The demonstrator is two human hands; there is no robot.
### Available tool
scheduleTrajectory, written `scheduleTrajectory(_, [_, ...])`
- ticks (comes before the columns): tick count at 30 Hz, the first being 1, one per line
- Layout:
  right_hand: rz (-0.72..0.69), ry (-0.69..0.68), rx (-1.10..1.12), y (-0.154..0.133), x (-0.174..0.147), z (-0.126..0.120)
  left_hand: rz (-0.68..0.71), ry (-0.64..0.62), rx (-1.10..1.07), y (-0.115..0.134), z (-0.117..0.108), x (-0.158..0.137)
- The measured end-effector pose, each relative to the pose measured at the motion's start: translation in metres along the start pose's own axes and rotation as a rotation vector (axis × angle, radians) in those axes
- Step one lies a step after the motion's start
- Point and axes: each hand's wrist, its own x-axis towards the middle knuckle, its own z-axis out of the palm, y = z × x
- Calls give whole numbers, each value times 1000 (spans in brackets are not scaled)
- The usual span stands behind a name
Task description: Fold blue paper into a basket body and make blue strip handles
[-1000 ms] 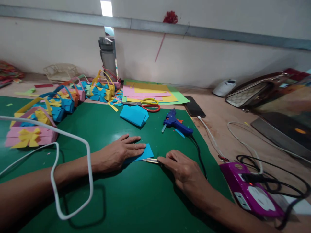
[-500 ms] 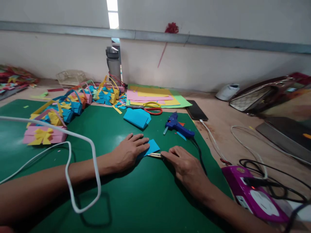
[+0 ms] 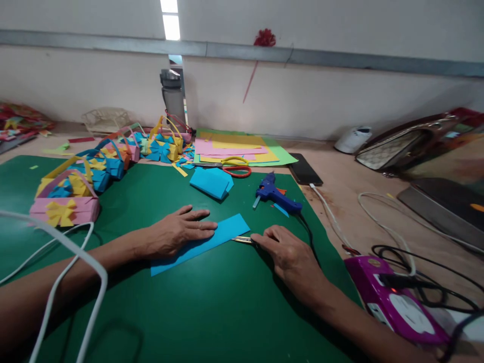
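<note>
A long strip of blue paper [image 3: 227,229] lies slantwise on the green mat [image 3: 212,312]. My left hand [image 3: 183,232] rests flat over its upper middle, fingers stretched out. My right hand [image 3: 291,254] is closed around a utility knife [image 3: 243,239], whose handle is mostly hidden in the fingers. The knife's tip points left, at the lower edge of the strip near its right end. Beyond the hands sits a folded blue paper piece [image 3: 212,182]. A blue glue gun [image 3: 278,194] lies on its side behind my right hand.
Small paper baskets [image 3: 66,209] with bows line the left side. Scissors [image 3: 236,167] lie before stacked coloured paper [image 3: 230,146]. A phone [image 3: 306,170], a purple power strip [image 3: 401,300] and cables are on the right. A white cable [image 3: 96,272] loops across the left foreground.
My left hand has moved left, and much more of the blue strip now shows. My right hand and the knife have barely moved. The white cable loop has swung left.
</note>
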Motion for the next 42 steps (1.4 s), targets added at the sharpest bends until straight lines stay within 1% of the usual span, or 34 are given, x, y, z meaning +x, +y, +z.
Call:
scheduleTrajectory(6, [-4,-21,-4,1,0,-2,-21,5,-17,3,1,2])
scheduleTrajectory(14, [-53,9,52,1,-3,-3,-31,-15,-27,4,-2,3])
scheduleTrajectory(21, [-90,-15,63,-1,2,0,-42,-34,-20,7,-5,4])
scheduleTrajectory(33, [-101,-94,72,-22,11,0,-46,-22,-45,8,-7,4])
scheduleTrajectory(42, [-154,-84,87,-37,18,7,-60,-29,-35,6,-7,5])
